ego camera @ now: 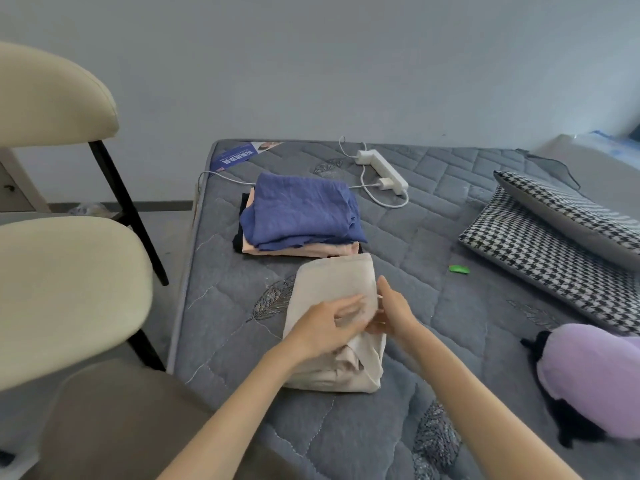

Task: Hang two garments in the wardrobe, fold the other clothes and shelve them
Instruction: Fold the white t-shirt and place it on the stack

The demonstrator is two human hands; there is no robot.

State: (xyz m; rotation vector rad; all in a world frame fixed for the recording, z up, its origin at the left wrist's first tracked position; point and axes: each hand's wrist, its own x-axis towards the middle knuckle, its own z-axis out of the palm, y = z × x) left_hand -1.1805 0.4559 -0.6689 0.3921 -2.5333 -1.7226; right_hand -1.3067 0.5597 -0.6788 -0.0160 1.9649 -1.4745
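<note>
A beige garment (334, 282), folded into a narrow bundle, lies on the grey quilted mattress (433, 237) in front of me. My left hand (329, 329) rests flat on its middle with the fingers spread. My right hand (393, 311) pinches the bundle's right edge. Just beyond it sits a stack of folded clothes: a blue garment (304, 211) on top, a peach one (298, 250) under it, and a dark one (238, 242) at the bottom. A purple and black garment (595, 382) lies unfolded at the right edge of the view.
Two cream chairs (65, 292) with black legs stand left of the bed. A white power strip (382, 169) with cables lies at the far end of the mattress. Two houndstooth pillows (554, 251) sit at the right, with a small green object (459, 269) near them.
</note>
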